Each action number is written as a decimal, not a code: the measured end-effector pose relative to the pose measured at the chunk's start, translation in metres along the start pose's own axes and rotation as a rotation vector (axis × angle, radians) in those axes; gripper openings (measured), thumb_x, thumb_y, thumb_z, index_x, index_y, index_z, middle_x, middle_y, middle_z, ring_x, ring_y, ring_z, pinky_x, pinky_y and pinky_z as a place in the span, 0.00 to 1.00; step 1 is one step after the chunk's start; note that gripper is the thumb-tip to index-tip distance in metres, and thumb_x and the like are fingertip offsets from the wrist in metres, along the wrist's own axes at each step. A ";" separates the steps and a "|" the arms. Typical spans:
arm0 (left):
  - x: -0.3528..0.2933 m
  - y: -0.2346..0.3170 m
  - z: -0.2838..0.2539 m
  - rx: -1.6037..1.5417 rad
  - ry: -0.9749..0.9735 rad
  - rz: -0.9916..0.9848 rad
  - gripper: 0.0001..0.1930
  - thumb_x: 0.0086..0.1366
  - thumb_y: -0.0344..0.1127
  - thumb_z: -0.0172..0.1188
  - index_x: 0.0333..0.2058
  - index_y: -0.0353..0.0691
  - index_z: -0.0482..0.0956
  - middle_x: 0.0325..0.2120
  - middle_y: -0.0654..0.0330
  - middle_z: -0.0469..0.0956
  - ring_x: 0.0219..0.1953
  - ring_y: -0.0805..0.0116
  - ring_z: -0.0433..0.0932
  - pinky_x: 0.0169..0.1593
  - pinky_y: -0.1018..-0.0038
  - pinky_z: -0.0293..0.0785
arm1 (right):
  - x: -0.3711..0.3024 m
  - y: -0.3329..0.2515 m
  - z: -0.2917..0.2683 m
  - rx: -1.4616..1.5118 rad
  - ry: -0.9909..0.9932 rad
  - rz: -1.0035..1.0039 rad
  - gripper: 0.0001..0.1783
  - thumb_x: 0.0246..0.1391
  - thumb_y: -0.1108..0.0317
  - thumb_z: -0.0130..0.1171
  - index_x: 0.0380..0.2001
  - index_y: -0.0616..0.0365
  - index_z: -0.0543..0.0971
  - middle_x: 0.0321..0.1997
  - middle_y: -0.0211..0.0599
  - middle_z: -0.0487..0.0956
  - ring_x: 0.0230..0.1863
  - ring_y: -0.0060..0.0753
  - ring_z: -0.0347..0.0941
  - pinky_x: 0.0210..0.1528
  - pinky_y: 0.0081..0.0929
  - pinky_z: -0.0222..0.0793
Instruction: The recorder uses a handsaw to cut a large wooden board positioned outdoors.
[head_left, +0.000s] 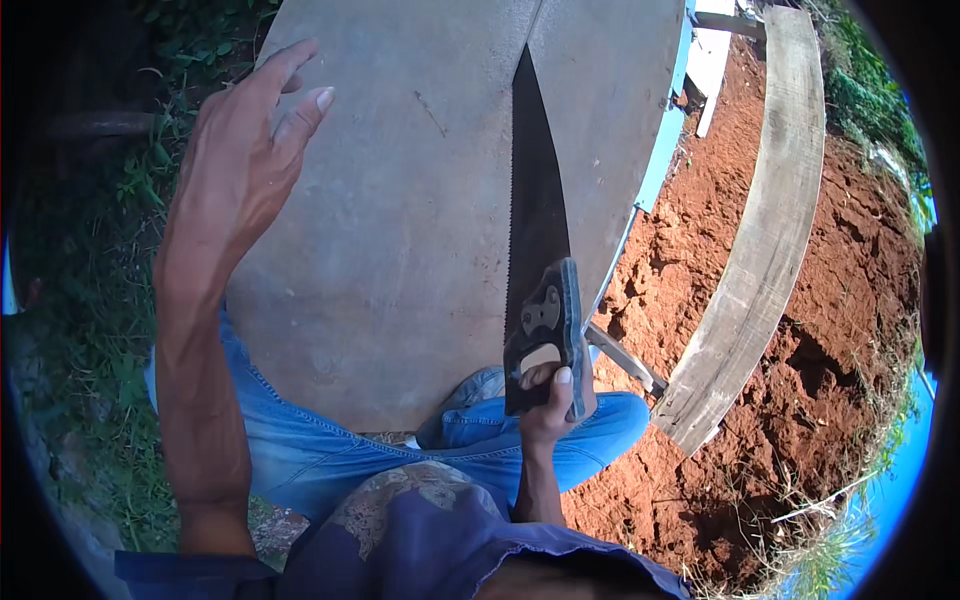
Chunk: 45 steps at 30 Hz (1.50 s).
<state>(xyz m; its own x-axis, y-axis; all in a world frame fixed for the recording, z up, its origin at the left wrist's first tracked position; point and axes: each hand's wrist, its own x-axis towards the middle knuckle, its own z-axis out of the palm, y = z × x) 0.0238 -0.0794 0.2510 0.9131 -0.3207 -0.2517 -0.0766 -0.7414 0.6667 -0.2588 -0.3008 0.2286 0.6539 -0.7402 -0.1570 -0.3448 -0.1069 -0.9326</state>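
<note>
Across the middle of the view lies a big grey board (400,220), flat and wide, its near edge over the person's knees in blue jeans (300,440). A straight cut runs down the board from its far edge, and the saw (537,200) stands in that cut, its dark blade pointing away from the person, teeth along the left edge. To the right of the board is red soil (800,330), with a long pale plank (760,230) lying on it, well apart from the saw. Grass (90,330) covers the ground to the left. A blue-edged panel (662,150) shows just beside the board's right side.

The left hand (245,150) is at the board's upper left edge, fingers (300,110) released and spread; whether the palm touches the board cannot be told. The right hand (555,400) is clenched round the saw's black handle (545,335) at the board's near right corner, the thumb up along the grip.
</note>
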 end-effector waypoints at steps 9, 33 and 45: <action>0.001 -0.001 0.020 -0.085 -0.058 0.020 0.25 0.72 0.47 0.55 0.63 0.42 0.71 0.51 0.43 0.79 0.54 0.50 0.78 0.58 0.57 0.71 | 0.149 0.046 0.088 0.011 0.022 -0.027 0.16 0.64 0.64 0.53 0.30 0.66 0.79 0.15 0.29 0.72 0.16 0.21 0.67 0.22 0.23 0.63; 0.004 0.004 0.007 -0.076 0.043 0.021 0.25 0.72 0.46 0.56 0.63 0.43 0.70 0.50 0.44 0.80 0.52 0.54 0.79 0.56 0.61 0.73 | 0.058 0.021 0.021 -0.054 0.040 -0.035 0.25 0.64 0.63 0.50 0.56 0.74 0.73 0.16 0.30 0.73 0.17 0.18 0.67 0.22 0.19 0.63; 0.010 -0.010 0.006 -0.147 0.030 -0.021 0.25 0.72 0.46 0.55 0.63 0.42 0.70 0.50 0.44 0.79 0.53 0.54 0.79 0.57 0.63 0.73 | -0.048 -0.016 -0.020 -0.023 0.005 0.068 0.30 0.64 0.59 0.51 0.60 0.75 0.70 0.20 0.32 0.73 0.22 0.19 0.70 0.28 0.19 0.68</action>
<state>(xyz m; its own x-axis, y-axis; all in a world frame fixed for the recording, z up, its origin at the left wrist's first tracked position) 0.0314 -0.0790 0.2375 0.9256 -0.2865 -0.2472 0.0001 -0.6531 0.7573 -0.2980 -0.2770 0.2578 0.6249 -0.7498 -0.2177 -0.4038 -0.0718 -0.9120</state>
